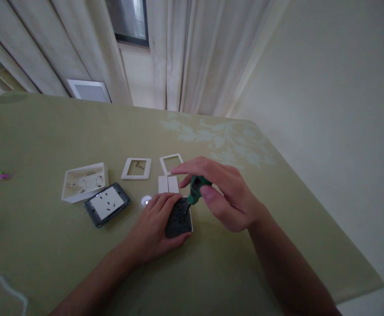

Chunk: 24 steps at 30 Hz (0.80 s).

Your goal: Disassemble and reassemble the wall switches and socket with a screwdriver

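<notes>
My left hand is wrapped around a dark grey switch or socket module with a white edge, steadying it on the table. In my right hand is a green-handled screwdriver, tilted, its tip down at the module's upper right part. Whether the tip sits on a screw is too small to tell. Just beyond the module lie two white rectangular pieces side by side. A white square frame lies behind them, partly hidden by my right fingers.
Left of my hands are a wall socket with a white face, an open white mounting box and another white frame with screws inside it. A small round white object lies near my left hand. A white cable runs at lower left.
</notes>
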Available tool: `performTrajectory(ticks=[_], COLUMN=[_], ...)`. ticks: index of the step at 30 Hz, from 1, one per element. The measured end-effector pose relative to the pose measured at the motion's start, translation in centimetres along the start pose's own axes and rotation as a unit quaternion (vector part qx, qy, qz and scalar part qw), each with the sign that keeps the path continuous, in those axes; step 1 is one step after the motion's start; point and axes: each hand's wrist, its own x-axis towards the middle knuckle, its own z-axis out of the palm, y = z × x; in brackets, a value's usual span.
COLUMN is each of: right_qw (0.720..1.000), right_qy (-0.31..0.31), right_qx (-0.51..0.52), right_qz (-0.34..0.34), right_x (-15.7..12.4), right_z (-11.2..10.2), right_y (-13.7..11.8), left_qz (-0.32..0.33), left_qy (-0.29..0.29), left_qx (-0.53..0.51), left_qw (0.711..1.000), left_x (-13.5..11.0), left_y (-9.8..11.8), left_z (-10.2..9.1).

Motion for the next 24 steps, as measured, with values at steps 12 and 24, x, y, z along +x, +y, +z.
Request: performTrajectory(ticks=[12,24], right_qw=[0.987,0.977], right_qy=[-0.016,-0.017], right_qx=[-0.157,-0.214], right_qz=[-0.024,-0.020], right_x=[-0.4,-0.5], right_z=[-0.5,-0.9], right_y=[-1.0,-1.6], left_qz=[0.001,0.003], left_qy=[0.007,0.011], left_qx=[-0.010,0.000], left_qw=[1.000,1.000], left_x=[0.1,0.1], left_y=[0.2,0.3], left_z=[0.0,0.0])
